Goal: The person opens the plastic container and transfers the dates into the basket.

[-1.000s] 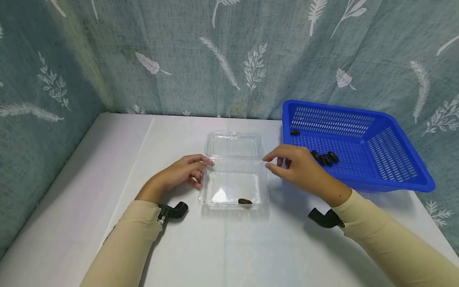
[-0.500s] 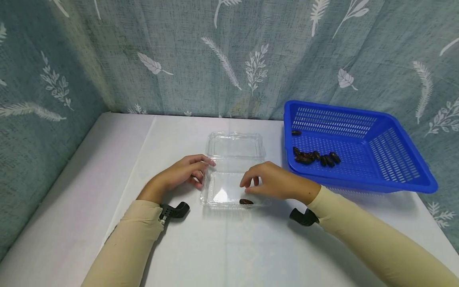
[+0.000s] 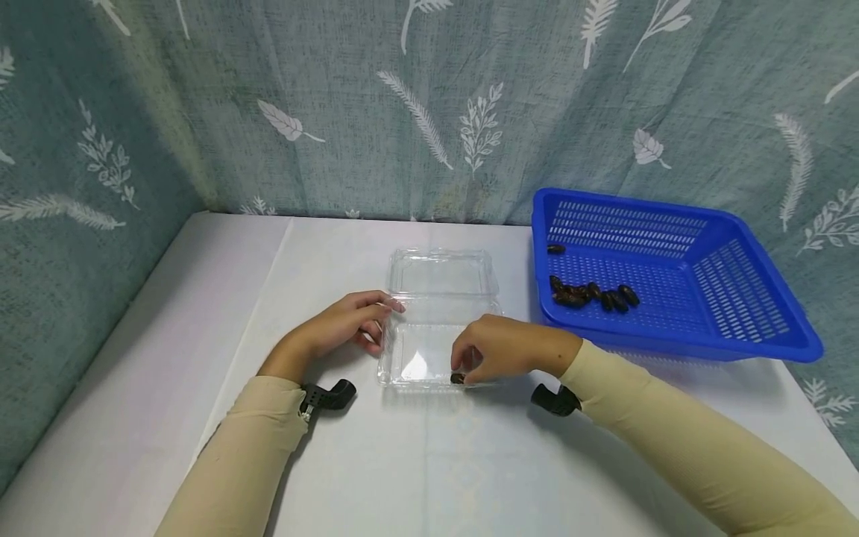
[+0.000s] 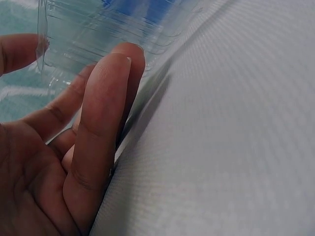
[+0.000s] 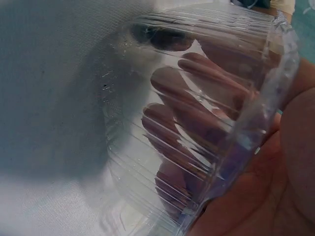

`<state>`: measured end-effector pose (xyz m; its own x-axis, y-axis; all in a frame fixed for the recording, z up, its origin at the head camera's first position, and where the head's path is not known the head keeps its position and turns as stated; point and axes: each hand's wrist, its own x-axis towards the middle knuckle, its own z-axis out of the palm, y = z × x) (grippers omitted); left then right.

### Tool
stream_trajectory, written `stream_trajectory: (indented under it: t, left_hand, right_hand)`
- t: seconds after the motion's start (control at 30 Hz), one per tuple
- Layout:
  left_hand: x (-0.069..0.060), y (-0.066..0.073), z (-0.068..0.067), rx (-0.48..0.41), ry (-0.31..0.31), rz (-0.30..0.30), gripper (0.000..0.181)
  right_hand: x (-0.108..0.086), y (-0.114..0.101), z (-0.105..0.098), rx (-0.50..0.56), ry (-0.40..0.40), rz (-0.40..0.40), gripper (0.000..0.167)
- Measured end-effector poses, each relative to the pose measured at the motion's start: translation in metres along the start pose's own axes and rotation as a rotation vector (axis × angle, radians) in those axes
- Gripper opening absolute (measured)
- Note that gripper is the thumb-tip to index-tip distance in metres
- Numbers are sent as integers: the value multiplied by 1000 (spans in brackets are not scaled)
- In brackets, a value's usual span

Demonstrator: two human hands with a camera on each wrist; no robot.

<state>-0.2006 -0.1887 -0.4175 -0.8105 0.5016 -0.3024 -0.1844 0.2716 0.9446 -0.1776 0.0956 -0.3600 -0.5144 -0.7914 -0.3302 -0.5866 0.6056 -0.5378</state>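
A clear plastic clamshell container (image 3: pixel 409 377) lies open on the table, its lid (image 3: pixel 441 272) folded back. My left hand (image 3: pixel 345 322) holds its left edge, thumb and index finger at the rim. In the left wrist view, the little and ring fingers (image 4: pixel 103 103) hang loosely beside the wall. My right hand (image 3: pixel 499 347) reaches into the container's near right, fingers curled at a dark brown date (image 3: pixel 458 379), partly covered by the thumb. Through the clear wall, the right wrist view shows that date (image 5: pixel 170 39) close to the fingertips.
A blue perforated basket (image 3: pixel 725 328) stands at the right rear. Several dates (image 3: pixel 570 296) lie along its near left, and a single one sits by its left wall. A white cloth (image 3: pixel 322 477) covers the table; a leaf-patterned curtain (image 3: pixel 335 89) hangs behind.
My right hand has moved left and down from the container's right side, over the container, to the date inside. The left hand has stayed at the left edge.
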Motion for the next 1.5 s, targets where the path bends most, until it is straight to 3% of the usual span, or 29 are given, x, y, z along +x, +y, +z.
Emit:
stream_trajectory:
  t: [0.33, 0.77, 0.97, 1.27, 1.5]
  left_hand:
    - [3, -1, -2, 2, 3, -5, 39]
    - [0, 5, -5, 18, 1, 15, 40]
    - [-1, 0, -2, 10, -10, 8, 39]
    - [3, -3, 2, -17, 3, 7, 38]
    - [3, -3, 0, -12, -7, 1, 39]
  right_hand:
    - [2, 0, 3, -34, 17, 26, 9]
    - [2, 0, -6, 26, -1, -1, 11]
    - [0, 2, -6, 72, 30, -11, 14]
    - [-25, 5, -22, 131, 219, -71, 17]
    - [-65, 19, -47, 218, 385, 53, 20]
